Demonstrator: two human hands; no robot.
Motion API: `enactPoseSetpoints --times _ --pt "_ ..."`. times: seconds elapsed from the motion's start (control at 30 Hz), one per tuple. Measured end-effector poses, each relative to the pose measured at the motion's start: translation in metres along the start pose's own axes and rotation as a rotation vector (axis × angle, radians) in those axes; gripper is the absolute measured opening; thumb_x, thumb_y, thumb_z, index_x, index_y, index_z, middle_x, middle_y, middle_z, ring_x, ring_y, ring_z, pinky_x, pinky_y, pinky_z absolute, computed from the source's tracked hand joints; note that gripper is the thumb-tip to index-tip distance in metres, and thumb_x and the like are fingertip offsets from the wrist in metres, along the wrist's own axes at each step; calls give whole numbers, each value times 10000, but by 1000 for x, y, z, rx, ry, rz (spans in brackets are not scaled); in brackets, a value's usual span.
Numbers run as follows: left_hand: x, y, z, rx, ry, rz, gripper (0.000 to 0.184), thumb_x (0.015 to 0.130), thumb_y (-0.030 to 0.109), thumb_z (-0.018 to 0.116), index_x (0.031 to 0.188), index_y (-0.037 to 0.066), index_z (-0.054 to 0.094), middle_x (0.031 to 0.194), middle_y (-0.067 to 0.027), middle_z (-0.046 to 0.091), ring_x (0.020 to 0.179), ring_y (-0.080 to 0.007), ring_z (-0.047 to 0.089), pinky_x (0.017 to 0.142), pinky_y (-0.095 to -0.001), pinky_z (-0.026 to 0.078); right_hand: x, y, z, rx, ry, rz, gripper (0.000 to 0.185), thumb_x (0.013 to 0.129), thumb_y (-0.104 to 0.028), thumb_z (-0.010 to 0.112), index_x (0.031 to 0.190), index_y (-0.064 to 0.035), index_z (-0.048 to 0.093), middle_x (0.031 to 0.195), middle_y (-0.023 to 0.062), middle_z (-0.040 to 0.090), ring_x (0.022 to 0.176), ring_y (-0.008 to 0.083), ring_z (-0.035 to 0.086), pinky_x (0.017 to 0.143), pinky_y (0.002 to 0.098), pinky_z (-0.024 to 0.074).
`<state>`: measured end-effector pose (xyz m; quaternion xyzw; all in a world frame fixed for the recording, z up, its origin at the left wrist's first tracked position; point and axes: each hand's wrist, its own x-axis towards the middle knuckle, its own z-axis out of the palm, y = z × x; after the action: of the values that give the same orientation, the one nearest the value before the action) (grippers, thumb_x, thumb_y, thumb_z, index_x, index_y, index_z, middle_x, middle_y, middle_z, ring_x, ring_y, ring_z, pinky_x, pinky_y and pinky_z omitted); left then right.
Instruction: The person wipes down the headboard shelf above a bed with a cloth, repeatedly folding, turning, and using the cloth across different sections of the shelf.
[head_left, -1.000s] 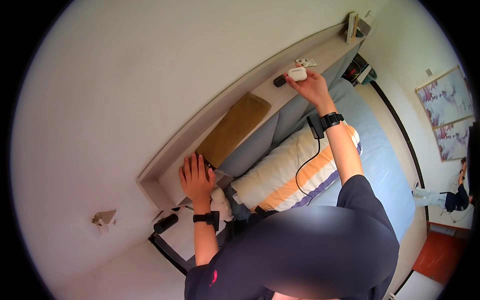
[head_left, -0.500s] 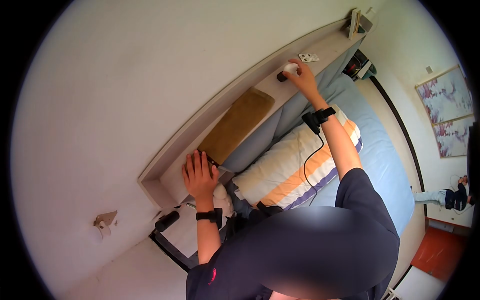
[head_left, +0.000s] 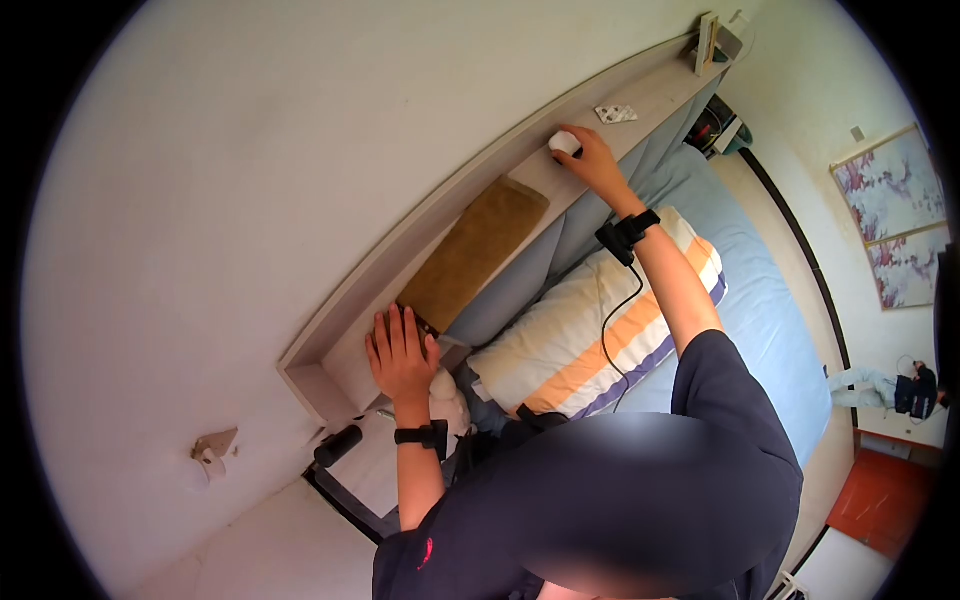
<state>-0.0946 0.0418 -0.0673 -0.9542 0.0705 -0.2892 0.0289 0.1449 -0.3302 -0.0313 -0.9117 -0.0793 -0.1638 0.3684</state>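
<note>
Gripped, not yet let go

Our right hand [head_left: 598,170] pinches one white case [head_left: 565,142] at the shelf [head_left: 535,165]; it is held, unreleased, and we cannot tell whether it rests there. Our left hand [head_left: 402,362] lies spread at the shelf's left end, fingertips by one brown slab [head_left: 475,250]. Farther out we count one blister-like pack [head_left: 616,114] to the right and, nearer, one striped pillow [head_left: 600,320].

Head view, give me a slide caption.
Right hand holds white case at pale shelf; left hand by brown item.
</note>
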Motion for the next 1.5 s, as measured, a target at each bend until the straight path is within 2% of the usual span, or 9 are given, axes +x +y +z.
enactPoseSetpoints --times 0.13,0.27,0.43,1.07,1.17,1.23,1.27,1.33,1.5 --pt "0 0 0 0 -11 0 414 921 326 460 1239 127 634 1359 -50 566 1256 -270 520 1043 -464 393 -1 -6 -2 0 15 114 581 790 -300 738 1279 -46 556 1244 212 555 1061 332 592 884 379 495" --pt "-1 0 0 2 -4 5 412 930 328 450 1238 126 634 1361 -51 564 1259 -273 519 1043 -460 394 -1 -5 -1 -28 92 29 627 784 -319 740 1282 4 536 1238 226 568 1062 330 596 878 377 495" --pt "0 1 -2 1 1 5 414 931 326 449 1247 127 628 1366 -52 562 1260 -276 519 1047 -453 393 -7 -14 -6 -83 4 115 631 803 -321 724 1279 42 523 1250 222 573 1039 338 611 868 379 503" --pt "2 2 -6 -16 8 18 406 931 289 462 1246 94 629 1350 -77 573 1257 -298 519 1024 -468 414 6 3 13 2 77 67 672 753 -228 757 1314 21 483 1289 240 546 1152 391 542 969 412 456" --pt "2 2 -6 -26 6 14 406 933 285 463 1254 94 622 1356 -73 568 1260 -296 516 1027 -461 411 1 -6 17 -138 126 80 621 779 -200 725 1314 8 486 1297 223 549 1176 373 534 982 399 449" --pt "0 1 -6 -12 3 12 405 932 284 467 1255 94 621 1359 -71 566 1262 -295 514 1028 -458 409 -7 -14 16 -290 384 -219 503 812 -122 646 1286 -5 521 1298 190 563 1194 355 531 999 391 442" --pt "1 2 -5 -10 2 11 404 931 283 471 1257 95 620 1362 -69 563 1264 -295 512 1030 -455 407 -18 -18 20 -285 385 -222 503 812 -122 646 1286 -5 521 1298 190 563 1194 355 531 999 391 442" --pt "1 2 -4 -8 6 14 402 931 279 474 1258 97 618 1363 -69 562 1263 -295 512 1030 -456 407 -47 -24 33 -161 44 -281 419 814 -47 574 1232 -18 567 1287 167 575 1202 343 528 1015 395 435" --pt "-2 0 0 -11 -4 13 399 931 279 483 1262 97 614 1369 -66 556 1264 -292 509 1026 -458 405 -58 -30 47 -266 94 -407 408 790 -3 541 1195 -7 590 1267 156 589 1195 331 533 1016 406 439"
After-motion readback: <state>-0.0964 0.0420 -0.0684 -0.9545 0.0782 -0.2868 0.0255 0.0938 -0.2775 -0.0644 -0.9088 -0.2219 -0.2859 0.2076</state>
